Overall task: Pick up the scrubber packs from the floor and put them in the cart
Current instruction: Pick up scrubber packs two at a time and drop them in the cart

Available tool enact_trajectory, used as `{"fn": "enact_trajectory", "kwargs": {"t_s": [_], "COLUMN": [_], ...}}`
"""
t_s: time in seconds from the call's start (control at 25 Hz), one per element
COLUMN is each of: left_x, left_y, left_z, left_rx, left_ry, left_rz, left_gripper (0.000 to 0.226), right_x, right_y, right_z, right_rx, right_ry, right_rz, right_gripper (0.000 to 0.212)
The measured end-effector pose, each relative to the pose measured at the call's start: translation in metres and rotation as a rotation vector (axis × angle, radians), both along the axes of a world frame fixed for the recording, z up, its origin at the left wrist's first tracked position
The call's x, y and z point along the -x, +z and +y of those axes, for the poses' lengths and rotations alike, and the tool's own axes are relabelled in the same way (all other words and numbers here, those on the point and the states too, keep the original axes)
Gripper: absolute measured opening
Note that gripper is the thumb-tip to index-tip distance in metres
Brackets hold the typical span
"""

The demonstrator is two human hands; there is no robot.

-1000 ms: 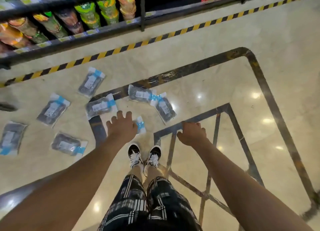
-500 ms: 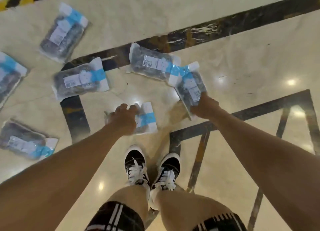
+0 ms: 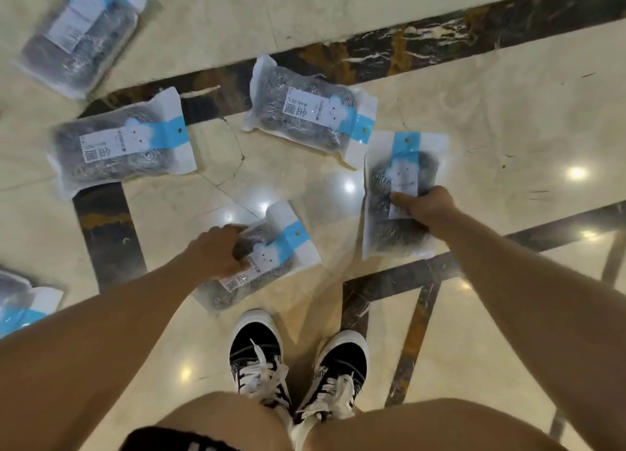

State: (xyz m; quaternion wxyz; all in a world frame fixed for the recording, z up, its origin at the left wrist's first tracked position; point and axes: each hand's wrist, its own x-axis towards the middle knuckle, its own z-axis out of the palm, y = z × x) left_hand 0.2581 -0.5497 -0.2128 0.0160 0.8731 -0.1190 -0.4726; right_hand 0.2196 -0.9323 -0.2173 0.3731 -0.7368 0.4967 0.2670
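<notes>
**Both hands closing on two scrubber packs**

Within the last second the person crouched from standing, bringing the floor [image 3: 508,105] close. The left hand [image 3: 216,252] had curled its grip round the near pack [image 3: 271,257]; the right hand [image 3: 425,206] pinched the right-side pack [image 3: 399,179]. Both packs appeared still on the floor; no cart was visible.

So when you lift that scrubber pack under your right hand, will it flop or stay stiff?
The scrubber pack under the right hand is a thin plastic bag, so its flat edges probably flop. The wiry steel wool inside looks airy, so it is likely light and squashy. The glossy film may feel slippery.
</notes>
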Motion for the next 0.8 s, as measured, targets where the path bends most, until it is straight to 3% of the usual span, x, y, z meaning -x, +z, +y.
{"fn": "enact_trajectory", "kwargs": {"t_s": [0.16, 0.32, 0.36, 0.48, 0.64, 0.72, 0.8], "left_x": [0.024, 0.041, 0.042, 0.048, 0.057, 0.066, 0.076], "left_y": [0.071, 0.199, 0.235, 0.324, 0.46, 0.52, 0.573], "left_z": [-0.004, -0.019, -0.022, -0.025, -0.036, -0.039, -0.035], "left_rx": [0.073, 0.308, 0.348, 0.476, 0.623, 0.666, 0.72], "left_ry": [0.316, 0.875, 0.98, 1.066, 1.185, 1.187, 1.196], "left_rz": [0.074, 0.16, 0.166, 0.15, 0.11, 0.103, 0.103], "left_gripper": [0.042, 0.021, 0.024, 0.061, 0.043, 0.049, 0.055], "right_x": [0.036, 0.058, 0.061, 0.064, 0.068, 0.076, 0.084], "right_y": [0.061, 0.182, 0.216, 0.317, 0.462, 0.527, 0.584], "right_z": [0.042, 0.061, 0.064, 0.069, 0.072, 0.075, 0.079], "right_rx": [-0.08, -0.088, -0.096, -0.116, -0.162, -0.185, -0.165], "right_ry": [0.106, 0.12, 0.111, 0.104, 0.046, 0.048, 0.063], "right_rz": [0.054, -0.019, -0.037, -0.134, -0.291, -0.36, -0.431], "right_gripper": [0.058, 0.046, 0.045, 0.042, 0.047, 0.058, 0.055]}}
